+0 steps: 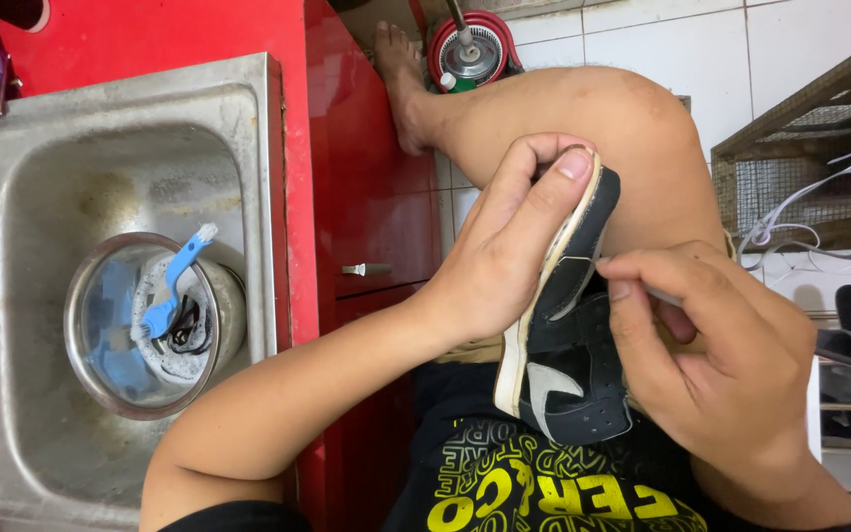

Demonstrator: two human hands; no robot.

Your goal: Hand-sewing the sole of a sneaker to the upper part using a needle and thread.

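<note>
From my feed I'm over a white tiled floor [662, 39] beside a red cabinet [366, 197] with a scuffed steel sink [248, 128], where a metal bowl [86, 365] holds foamy water and a blue brush [174, 286]. The black shoe [568, 345] (cream sole, perforated upper) sits above my knee, left hand [504, 256] clamped round its sole, right hand [721, 355] pinching a thin pale stick against it.

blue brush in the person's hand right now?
No: the blue brush leans in the metal bowl in the sink, while the left hand grips the dark shoe.
</note>
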